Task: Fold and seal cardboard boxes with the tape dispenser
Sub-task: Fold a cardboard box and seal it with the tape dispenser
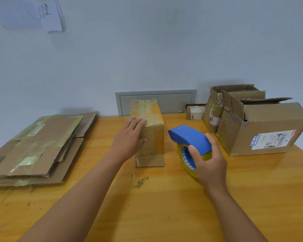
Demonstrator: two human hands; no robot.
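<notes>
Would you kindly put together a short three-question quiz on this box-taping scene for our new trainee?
1. True or false: the right hand grips the blue tape dispenser.
2. Where does the stack of flattened cardboard lie on the wooden table? A) at the left B) at the right C) in front of the dispenser
3. Fill in: the left hand rests with straight fingers on the ______ side of the taped box.

Key
1. True; thumb and fingers curl round it.
2. A; the open boxes stand at the right.
3. Left.
</notes>
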